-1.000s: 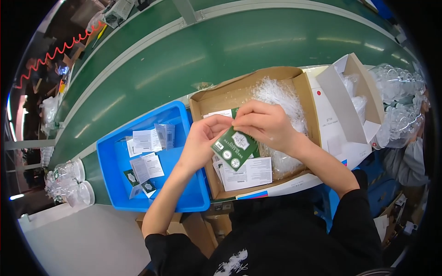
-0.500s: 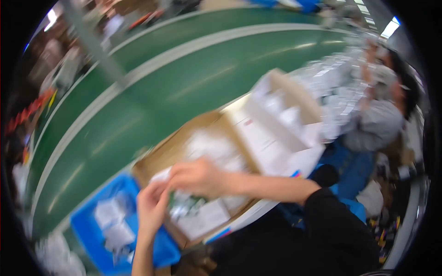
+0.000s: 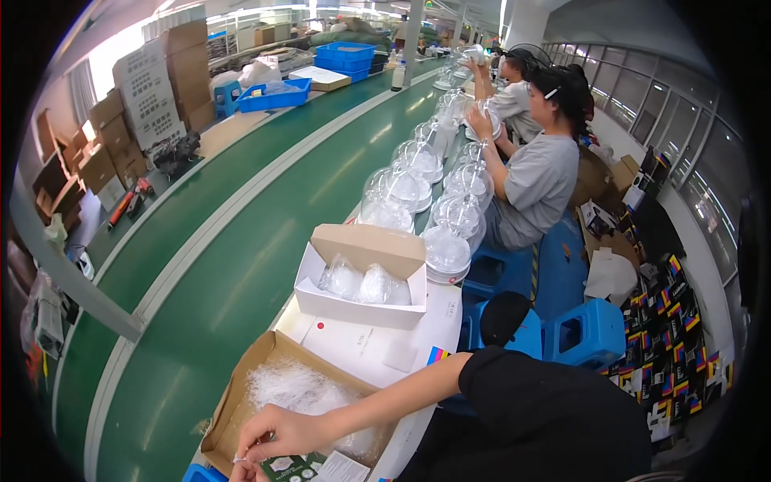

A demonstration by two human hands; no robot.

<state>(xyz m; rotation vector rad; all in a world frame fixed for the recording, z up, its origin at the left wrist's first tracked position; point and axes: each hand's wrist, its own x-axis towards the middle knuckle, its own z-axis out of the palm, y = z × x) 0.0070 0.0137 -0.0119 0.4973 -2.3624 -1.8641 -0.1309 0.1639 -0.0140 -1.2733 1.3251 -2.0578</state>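
My right hand point(image 3: 283, 431) is over an open brown cardboard box point(image 3: 221, 435). Its thumb and fingers pinch together on a small whitish bit that I cannot make out. Only a little of my left hand point(image 3: 247, 471) shows at the lower edge, right by the right fingertips, and its fingers are mostly cut off. Inside the box lies a heap of clear, stringy plastic point(image 3: 293, 386). A dark green printed card point(image 3: 294, 468) and a white paper slip point(image 3: 344, 467) lie below my right wrist.
Beyond the box stands a white carton point(image 3: 361, 308) with wrapped clear pieces. Clear plastic domes point(image 3: 447, 247) line the bench toward two co-workers point(image 3: 540, 173). A green conveyor point(image 3: 217, 281) runs along the left. Blue stools point(image 3: 584, 332) stand right; a blue bin point(image 3: 201, 474) shows below.
The view has tilted up and sharpened, bringing the co-workers and domes into sight. My hands now appear lower in the picture, the left one nearly out of it.
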